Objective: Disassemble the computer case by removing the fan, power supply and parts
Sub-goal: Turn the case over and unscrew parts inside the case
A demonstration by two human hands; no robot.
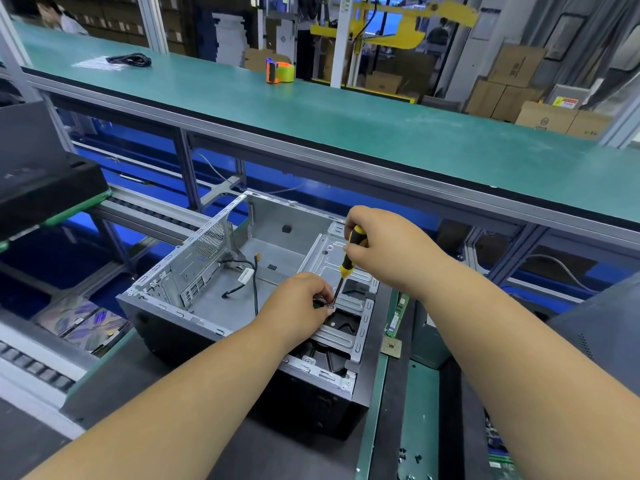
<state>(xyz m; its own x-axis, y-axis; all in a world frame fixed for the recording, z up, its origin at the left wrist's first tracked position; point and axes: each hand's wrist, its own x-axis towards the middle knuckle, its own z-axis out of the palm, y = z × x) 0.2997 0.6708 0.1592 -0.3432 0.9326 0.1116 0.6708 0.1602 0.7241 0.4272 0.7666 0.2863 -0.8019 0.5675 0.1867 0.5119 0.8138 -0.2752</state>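
Grey sheet metal forms the open case (194, 289), which is set on the dark bench (166, 386) with its open side up. A yellow-and-black screwdriver (348, 258) is gripped at the handle by the right hand (384, 247), fingers curled round it, and is held nearly upright with its tip down on a screw (330, 309) at the drive bracket (341, 327). The screw area is pinched by the fingertips of the left hand (298, 303); what exactly is held there cannot be told. Loose black cables (251, 275) lie on the case floor. A fan (329, 358) is partly seen under the bracket at the near end. A chip (391, 348) lies just beside the case on the right. An orange tape dispenser (280, 71) stands on the green shelf (346, 109) beyond.
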